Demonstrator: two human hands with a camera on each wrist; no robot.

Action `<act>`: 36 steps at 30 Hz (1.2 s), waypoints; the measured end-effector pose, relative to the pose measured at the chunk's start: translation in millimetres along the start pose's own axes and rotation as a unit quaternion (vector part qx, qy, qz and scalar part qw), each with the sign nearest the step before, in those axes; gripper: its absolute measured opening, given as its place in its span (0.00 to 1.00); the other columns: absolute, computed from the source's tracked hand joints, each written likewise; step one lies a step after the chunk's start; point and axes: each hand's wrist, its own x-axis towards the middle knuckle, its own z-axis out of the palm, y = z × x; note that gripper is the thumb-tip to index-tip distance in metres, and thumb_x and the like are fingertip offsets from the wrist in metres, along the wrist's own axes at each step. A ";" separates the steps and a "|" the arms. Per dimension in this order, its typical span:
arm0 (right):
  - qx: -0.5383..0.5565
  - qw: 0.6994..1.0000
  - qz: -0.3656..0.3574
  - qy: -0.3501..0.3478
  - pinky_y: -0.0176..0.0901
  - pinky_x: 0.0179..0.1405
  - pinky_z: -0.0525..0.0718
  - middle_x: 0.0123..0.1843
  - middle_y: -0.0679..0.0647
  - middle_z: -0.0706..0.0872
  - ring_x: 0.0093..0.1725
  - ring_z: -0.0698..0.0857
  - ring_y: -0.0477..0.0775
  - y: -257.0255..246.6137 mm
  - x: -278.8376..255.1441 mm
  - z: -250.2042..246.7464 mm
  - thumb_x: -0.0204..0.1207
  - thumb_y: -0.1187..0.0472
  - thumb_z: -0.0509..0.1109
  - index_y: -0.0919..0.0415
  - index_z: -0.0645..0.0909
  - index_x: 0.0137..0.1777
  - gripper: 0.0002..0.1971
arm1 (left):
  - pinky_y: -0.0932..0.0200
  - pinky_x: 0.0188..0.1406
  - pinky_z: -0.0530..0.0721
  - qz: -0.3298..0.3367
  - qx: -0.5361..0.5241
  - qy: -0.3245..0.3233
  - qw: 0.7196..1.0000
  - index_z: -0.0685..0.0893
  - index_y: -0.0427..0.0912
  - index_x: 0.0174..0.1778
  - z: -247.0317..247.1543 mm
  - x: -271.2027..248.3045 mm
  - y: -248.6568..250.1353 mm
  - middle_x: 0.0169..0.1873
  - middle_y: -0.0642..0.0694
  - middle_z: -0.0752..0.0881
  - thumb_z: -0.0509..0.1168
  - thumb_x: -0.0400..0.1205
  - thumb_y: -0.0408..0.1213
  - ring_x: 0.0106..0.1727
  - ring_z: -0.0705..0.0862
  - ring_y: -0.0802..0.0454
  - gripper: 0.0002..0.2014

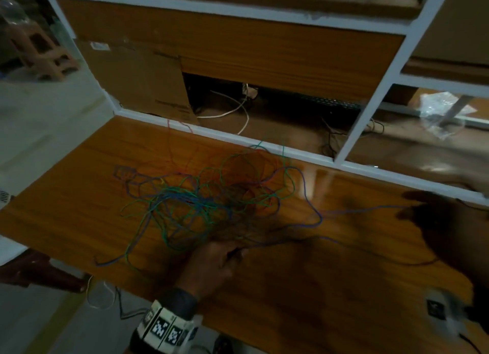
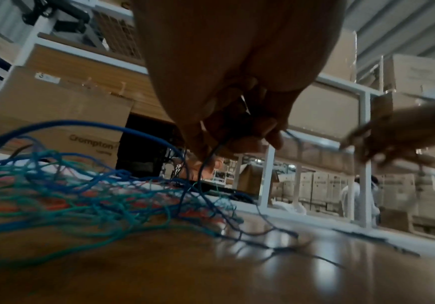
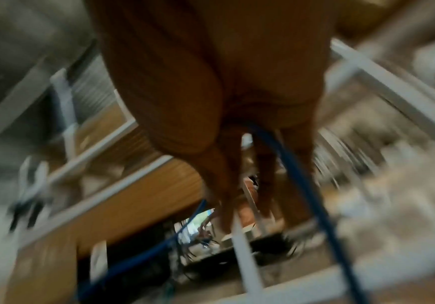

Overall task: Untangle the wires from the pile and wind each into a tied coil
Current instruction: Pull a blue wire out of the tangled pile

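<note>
Pile: the loose tangle of thin blue, green and red wires (image 1: 211,203) lies on the glossy orange-brown wooden worktop (image 1: 304,287), near its far edge where the white metal rack frame (image 1: 304,152) begins.
Left hand: the left hand (image 1: 214,263) sits at the pile's near edge, fingers curled and pinching a few dark blue strands; the left wrist view shows the fingertips (image 2: 271,131) closed round them just above the worktop.
Right hand: the right hand (image 1: 449,226) is well to the right of the pile, blurred. A blue wire (image 3: 299,185) comes out from between its fingers in the right wrist view, so it seems to grip that wire, though the fingers themselves are too smeared to read closely.
Drawn strand: one thin blue-violet wire (image 1: 365,210) runs from the pile's right side across to the right hand, its long axis roughly left to right, parallel to the rack frame.
Key relation: the pile lies left of the right hand and just beyond the left hand, which is the nearer one.
Judgement: the strand looks only partly freed; the left hand probably anchors the pile while the right hand draws away from it.
Risk: other loops may drag along.
</note>
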 end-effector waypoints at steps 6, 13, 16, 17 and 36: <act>-0.171 0.967 -0.186 -0.032 0.77 0.73 0.74 0.85 0.57 0.71 0.84 0.65 0.74 -133.8 -29.9 39.3 0.60 0.42 0.88 0.46 0.69 0.83 0.51 | 0.80 0.50 0.74 0.182 0.064 0.007 0.981 0.91 0.47 0.52 20.2 29.6 31.9 0.46 0.52 0.87 0.70 0.80 0.36 0.48 0.85 0.55 0.07; 0.039 0.953 -0.267 -0.138 0.47 0.31 0.83 0.40 0.35 0.87 0.37 0.86 0.42 -182.9 -27.5 62.4 0.77 0.60 0.65 0.38 0.84 0.60 0.18 | 0.50 0.62 0.85 0.123 -0.140 0.007 0.982 0.88 0.62 0.59 24.0 39.3 30.4 0.63 0.53 0.87 0.73 0.80 0.37 0.68 0.84 0.53 0.16; 0.107 0.951 -0.280 -0.078 0.25 0.34 0.80 0.41 0.28 0.88 0.40 0.88 0.31 -182.9 -25.0 46.3 0.77 0.71 0.73 0.42 0.88 0.57 0.20 | 0.51 0.74 0.77 0.136 0.004 0.030 0.990 0.73 0.59 0.77 30.4 36.5 12.0 0.78 0.51 0.73 0.72 0.79 0.46 0.78 0.71 0.55 0.30; 0.127 0.952 -0.269 -0.072 0.23 0.36 0.80 0.41 0.28 0.89 0.42 0.88 0.28 -181.3 -23.9 41.9 0.76 0.75 0.74 0.45 0.88 0.56 0.21 | 0.54 0.77 0.73 0.087 0.051 0.030 0.994 0.65 0.60 0.82 29.9 35.2 4.4 0.81 0.52 0.69 0.71 0.78 0.50 0.80 0.67 0.56 0.36; 0.021 0.898 -0.326 -0.296 0.39 0.48 0.81 0.52 0.39 0.91 0.51 0.87 0.39 -303.6 -2.6 171.5 0.77 0.45 0.77 0.44 0.89 0.55 0.09 | 0.47 0.58 0.82 -0.389 0.313 0.138 0.855 0.87 0.54 0.62 -119.6 -89.4 -149.6 0.62 0.46 0.83 0.70 0.78 0.44 0.62 0.81 0.42 0.15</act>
